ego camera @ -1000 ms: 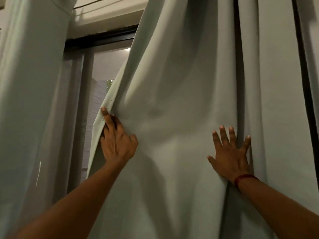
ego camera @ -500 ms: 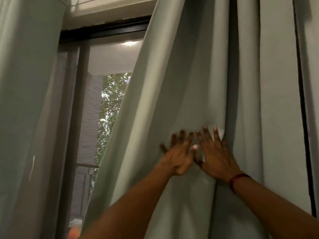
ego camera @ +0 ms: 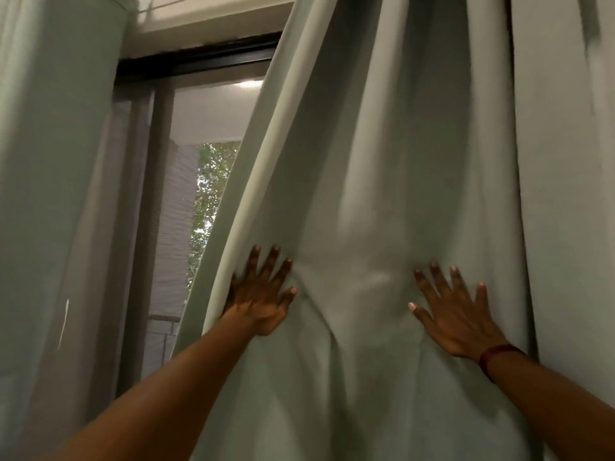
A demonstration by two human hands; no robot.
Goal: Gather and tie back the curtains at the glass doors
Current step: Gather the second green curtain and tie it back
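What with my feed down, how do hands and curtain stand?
Left hand open, flat at curtain edge. Right hand open, flat on same panel. Curtain untied, glass door partly bared. Nothing blocking.

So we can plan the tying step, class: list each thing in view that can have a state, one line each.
right curtain: pulled partly aside, folded between the hands, untied.
left curtain: hanging loose, no tie in view.
glass door: partly uncovered.
left hand: open, fingers spread, pressing the right curtain near its edge.
right hand: open, flat on the right curtain.
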